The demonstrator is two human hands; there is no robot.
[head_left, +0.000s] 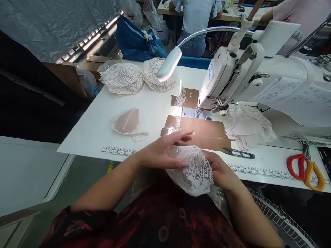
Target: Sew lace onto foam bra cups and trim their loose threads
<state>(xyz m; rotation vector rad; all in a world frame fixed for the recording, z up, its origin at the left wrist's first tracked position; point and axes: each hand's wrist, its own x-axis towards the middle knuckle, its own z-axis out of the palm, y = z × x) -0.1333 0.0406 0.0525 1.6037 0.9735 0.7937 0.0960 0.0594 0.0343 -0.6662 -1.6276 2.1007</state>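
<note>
A white lace cup piece [194, 172] is held at the near edge of the white sewing table [155, 103], close to my body. My left hand [165, 151] lies over its upper left side, thumb and lower fingers pinching the lace while the index finger points toward the machine. My right hand [221, 170] cups the lace from the right and underneath, fingers curled on it. The sewing machine [232, 72] stands just beyond, its needle area lit by a gooseneck lamp [169, 63].
A beige foam cup [125, 122] lies left of centre. Stacked lace cups [137, 77] sit at the far left. White fabric pieces [248, 127] lie under the machine arm, thread snips [239, 153] and red-and-yellow scissors [306, 168] to the right. People work at a far table.
</note>
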